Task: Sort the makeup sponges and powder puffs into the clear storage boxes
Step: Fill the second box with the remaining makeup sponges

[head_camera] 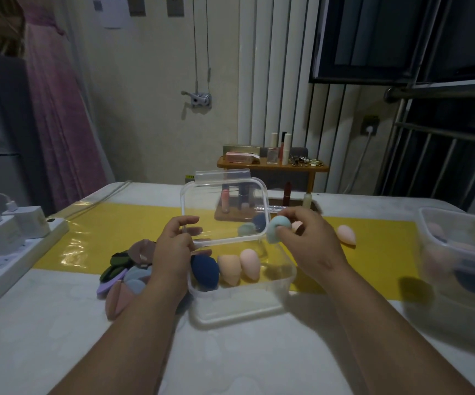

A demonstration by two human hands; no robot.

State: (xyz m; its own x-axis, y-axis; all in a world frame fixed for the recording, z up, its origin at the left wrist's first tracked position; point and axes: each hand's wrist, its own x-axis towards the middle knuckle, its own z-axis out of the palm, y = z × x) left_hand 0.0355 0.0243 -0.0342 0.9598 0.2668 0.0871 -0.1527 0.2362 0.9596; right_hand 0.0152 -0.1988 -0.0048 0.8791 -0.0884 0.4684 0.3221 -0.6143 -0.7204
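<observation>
A clear storage box (239,306) stands on the table before me, holding a dark blue sponge (205,270), a peach sponge (229,269) and a pink sponge (250,263). My left hand (173,246) grips the lower edge of its clear lid (222,206), raised upright behind the box. My right hand (307,240) pinches a teal sponge (277,228) above the box's right end. More sponges show through the lid. A pink sponge (346,233) lies on the yellow mat. A heap of flat powder puffs (125,273) sits left of the box.
A second clear box (459,240) with sponges and puffs stands at the right edge. A white power strip (5,260) with chargers lies at the left. A wooden stand (247,216) with lipsticks is behind the lid, and a small shelf (273,166) of cosmetics beyond.
</observation>
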